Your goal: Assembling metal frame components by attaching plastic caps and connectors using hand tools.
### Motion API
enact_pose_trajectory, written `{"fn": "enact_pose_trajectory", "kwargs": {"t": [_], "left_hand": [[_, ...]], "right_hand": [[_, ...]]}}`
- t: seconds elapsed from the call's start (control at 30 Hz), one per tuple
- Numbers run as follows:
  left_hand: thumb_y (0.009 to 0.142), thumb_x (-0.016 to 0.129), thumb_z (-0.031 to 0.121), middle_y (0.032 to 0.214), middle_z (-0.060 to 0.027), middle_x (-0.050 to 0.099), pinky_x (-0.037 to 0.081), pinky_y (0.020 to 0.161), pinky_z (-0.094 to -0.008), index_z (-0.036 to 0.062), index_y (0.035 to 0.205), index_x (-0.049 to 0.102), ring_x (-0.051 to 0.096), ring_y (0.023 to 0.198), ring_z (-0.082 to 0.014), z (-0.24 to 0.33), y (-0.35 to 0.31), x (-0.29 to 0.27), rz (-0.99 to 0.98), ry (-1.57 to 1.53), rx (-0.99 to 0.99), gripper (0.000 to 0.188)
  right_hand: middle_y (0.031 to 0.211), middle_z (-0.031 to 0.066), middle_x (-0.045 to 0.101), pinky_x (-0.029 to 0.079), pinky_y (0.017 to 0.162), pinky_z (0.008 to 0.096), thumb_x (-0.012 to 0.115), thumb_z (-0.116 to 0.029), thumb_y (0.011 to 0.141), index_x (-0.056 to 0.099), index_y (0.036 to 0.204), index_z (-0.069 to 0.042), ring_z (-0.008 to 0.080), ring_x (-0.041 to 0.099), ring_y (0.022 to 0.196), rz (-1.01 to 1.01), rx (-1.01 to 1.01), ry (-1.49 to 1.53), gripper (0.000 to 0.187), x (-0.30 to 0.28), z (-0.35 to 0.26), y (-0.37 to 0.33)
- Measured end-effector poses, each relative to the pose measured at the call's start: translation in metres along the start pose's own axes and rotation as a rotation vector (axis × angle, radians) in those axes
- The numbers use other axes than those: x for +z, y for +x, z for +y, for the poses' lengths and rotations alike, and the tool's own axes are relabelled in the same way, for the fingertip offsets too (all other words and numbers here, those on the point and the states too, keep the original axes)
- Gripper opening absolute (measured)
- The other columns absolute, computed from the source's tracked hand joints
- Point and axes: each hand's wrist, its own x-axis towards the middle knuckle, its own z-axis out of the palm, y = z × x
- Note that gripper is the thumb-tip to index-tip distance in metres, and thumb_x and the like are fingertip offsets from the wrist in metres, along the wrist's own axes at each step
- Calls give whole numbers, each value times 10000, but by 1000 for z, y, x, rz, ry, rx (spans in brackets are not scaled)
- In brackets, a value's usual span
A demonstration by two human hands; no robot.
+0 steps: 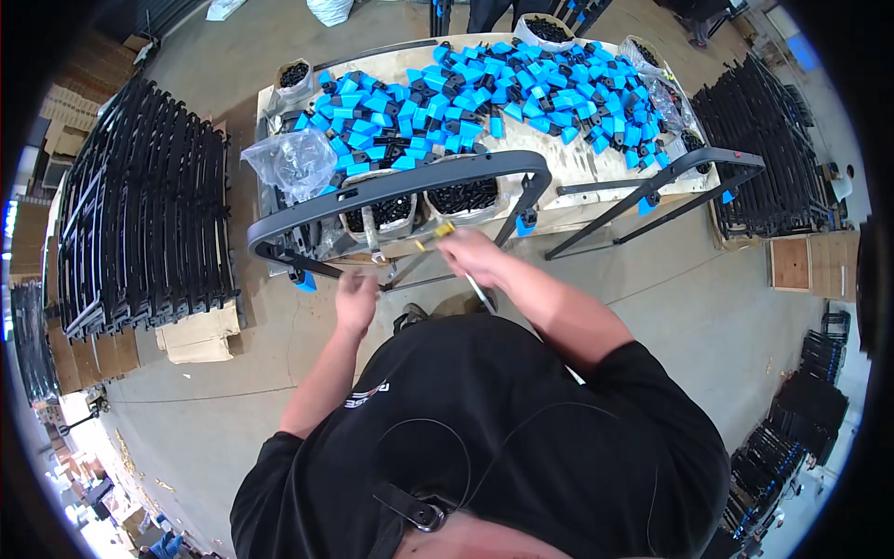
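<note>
A black metal frame (400, 184) with a rounded bend at each end leans across the near table edge, blue-and-black plastic end pieces (526, 222) on its legs. Below its bar, my left hand (357, 296) is closed near a thin dark tube; motion blur hides what is in its fingers. To the right, my right hand (468, 255) grips a hammer-like tool (436, 236) with a yellow head and pale handle. The head points up and left, just under the frame's bar.
Blue-and-black plastic pieces (428, 102) heap over the table (549, 154). Bags of small black parts (463, 197) stand at its edges, beside a clear plastic bag (293, 166). Another black frame (666, 172) leans at the right. Frame stacks (140, 205) flank the table.
</note>
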Motion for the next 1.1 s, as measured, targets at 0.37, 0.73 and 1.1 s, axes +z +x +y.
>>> {"fn": "enact_pose_trajectory", "kwargs": {"t": [0.37,0.73,1.1], "left_hand": [[934,684,181,972,-108,698,570,736,-315,-63,1254,576,687,819,-170,-41,-31,-106,-42,108,-139,417],[907,711,306,996,-222,711,523,853,-410,-65,1155,589,699,920,-330,25,34,-107,305,443,169,463],[886,694,254,870,-154,704,550,720,-387,-49,1030,621,700,767,-274,25,55,-109,401,388,255,344]], "right_hand": [[1029,231,730,545,842,428,683,-364,903,709,1046,49,358,704,992,544,-243,-418,438,56,47,33],[1054,282,712,534,913,450,772,-414,814,639,1154,68,403,692,1040,1242,-188,-539,605,-88,59,-28],[1073,199,733,534,908,429,697,-447,822,705,1140,-36,350,699,1040,917,75,-777,520,-81,-24,-50]]}}
